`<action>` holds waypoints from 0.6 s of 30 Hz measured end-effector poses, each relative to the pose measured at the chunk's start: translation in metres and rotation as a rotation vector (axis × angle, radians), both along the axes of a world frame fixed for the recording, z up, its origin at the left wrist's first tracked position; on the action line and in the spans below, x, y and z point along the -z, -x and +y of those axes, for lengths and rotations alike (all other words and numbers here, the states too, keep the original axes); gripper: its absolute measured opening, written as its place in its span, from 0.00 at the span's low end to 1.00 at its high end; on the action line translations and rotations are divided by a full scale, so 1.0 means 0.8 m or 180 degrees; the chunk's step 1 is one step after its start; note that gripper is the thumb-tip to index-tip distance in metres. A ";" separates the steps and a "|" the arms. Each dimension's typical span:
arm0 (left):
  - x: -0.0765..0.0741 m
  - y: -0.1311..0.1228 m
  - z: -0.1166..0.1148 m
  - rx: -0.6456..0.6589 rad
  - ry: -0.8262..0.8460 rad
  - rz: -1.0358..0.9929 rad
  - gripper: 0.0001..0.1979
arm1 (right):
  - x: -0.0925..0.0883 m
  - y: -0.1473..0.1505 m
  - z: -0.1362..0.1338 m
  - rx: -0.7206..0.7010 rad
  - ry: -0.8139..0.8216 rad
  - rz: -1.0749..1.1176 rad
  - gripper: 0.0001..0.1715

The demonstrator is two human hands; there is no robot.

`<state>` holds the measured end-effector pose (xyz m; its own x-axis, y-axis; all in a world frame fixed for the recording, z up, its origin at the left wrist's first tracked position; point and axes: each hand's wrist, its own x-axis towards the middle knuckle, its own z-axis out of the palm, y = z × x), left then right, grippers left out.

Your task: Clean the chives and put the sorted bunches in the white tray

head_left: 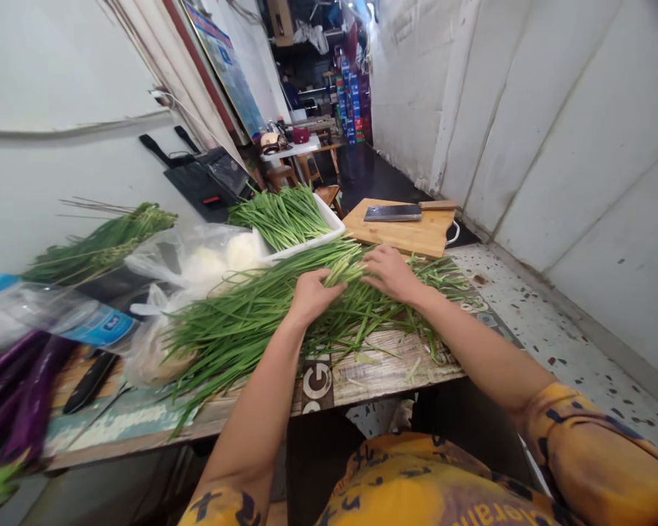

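Long green stalks (235, 314) lie in a wide heap across the table, their pale ends toward the right. My left hand (311, 296) is closed round the pale ends of a bunch at the middle of the heap. Just to its right, my right hand (388, 272) has its fingers bent over the tips of the same bunch; whether they pinch a stalk is too small to tell. Loose trimmings (439, 281) lie beside and below my right hand.
Behind the heap are a white tray (332, 219) of green stalks and a cutting board (362, 226) bearing a cleaver (393, 212). Bagged white vegetables (241, 252), a plastic bottle (107, 326), a black-handled knife (91, 381) and purple eggplants (36, 398) are at left.
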<state>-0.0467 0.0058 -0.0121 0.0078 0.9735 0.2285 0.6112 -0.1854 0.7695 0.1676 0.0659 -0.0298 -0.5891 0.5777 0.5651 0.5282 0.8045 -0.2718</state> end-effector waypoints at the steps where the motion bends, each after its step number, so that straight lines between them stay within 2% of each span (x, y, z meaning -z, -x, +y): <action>1: 0.000 0.001 0.000 0.0035 0.0006 -0.0035 0.17 | 0.000 0.002 0.000 -0.0119 0.0148 -0.0020 0.13; 5: -0.003 0.001 -0.001 0.0102 0.0101 -0.0211 0.20 | 0.001 0.006 0.000 -0.0510 0.1202 0.0519 0.16; 6: -0.004 0.000 -0.002 0.0107 0.0113 -0.0225 0.20 | 0.001 0.007 -0.002 -0.0425 0.1457 0.0755 0.18; 8: -0.007 -0.005 -0.003 0.0123 0.0092 -0.0198 0.18 | 0.003 0.014 -0.008 0.0021 0.1765 0.1175 0.21; 12: -0.010 -0.013 -0.006 0.0102 0.0060 -0.0035 0.14 | 0.002 0.026 -0.011 0.0782 0.1768 0.1544 0.19; 15: -0.007 -0.012 -0.005 0.0089 0.0069 -0.0097 0.14 | 0.000 0.016 0.001 0.1298 0.1623 0.1716 0.19; 18: -0.005 -0.005 -0.001 -0.0169 -0.0090 -0.0309 0.15 | 0.003 -0.008 0.019 0.1692 0.1558 0.1206 0.26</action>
<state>-0.0428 0.0049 -0.0079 -0.0671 0.9651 0.2531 0.5435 -0.1774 0.8204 0.1738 0.0808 -0.0325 0.0137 0.9593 0.2821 0.6075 0.2161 -0.7644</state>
